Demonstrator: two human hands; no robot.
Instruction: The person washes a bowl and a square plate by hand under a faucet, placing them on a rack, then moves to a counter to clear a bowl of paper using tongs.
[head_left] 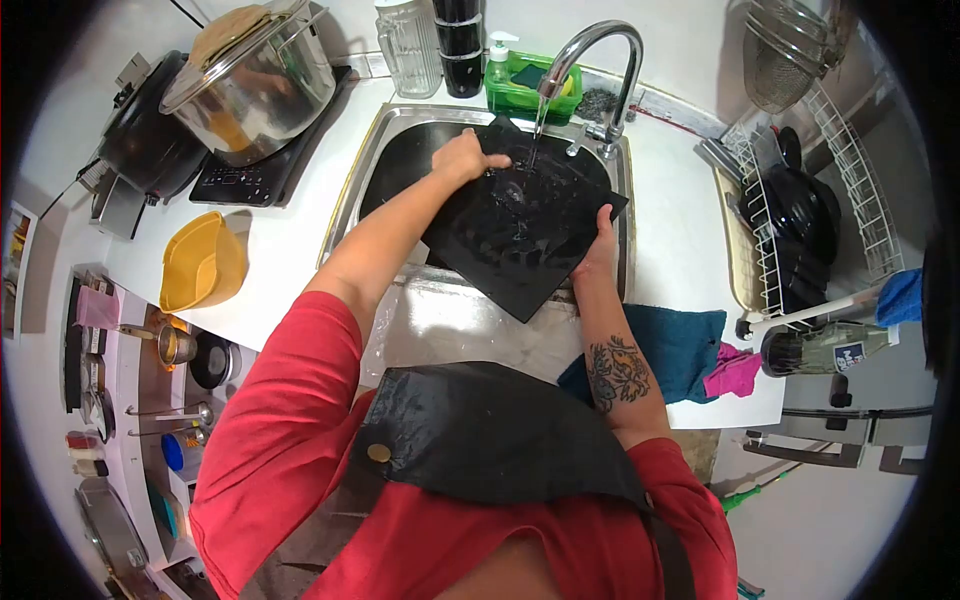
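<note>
A thin, flat black sheet [530, 250], wet and roughly square, is held at a slant over the metal sink [628, 180]. Water from the curved tap [600, 32] runs onto its upper part and spreads across the surface. My left hand [463, 158] grips the sheet's upper left edge, thumb lying towards the water. At the right edge, my right hand [598, 248] supports the sheet, with the thumb near its right corner and the other fingers hidden beneath. Most of the basin is covered by the sheet.
Behind the sink sits a green caddy [510, 97] with a soap bottle [498, 62]. A yellow tub [205, 262] and a large steel pot [275, 95] stand left. On the right are a dish rack [768, 240], a teal cloth [680, 350] and a pink cloth [733, 372].
</note>
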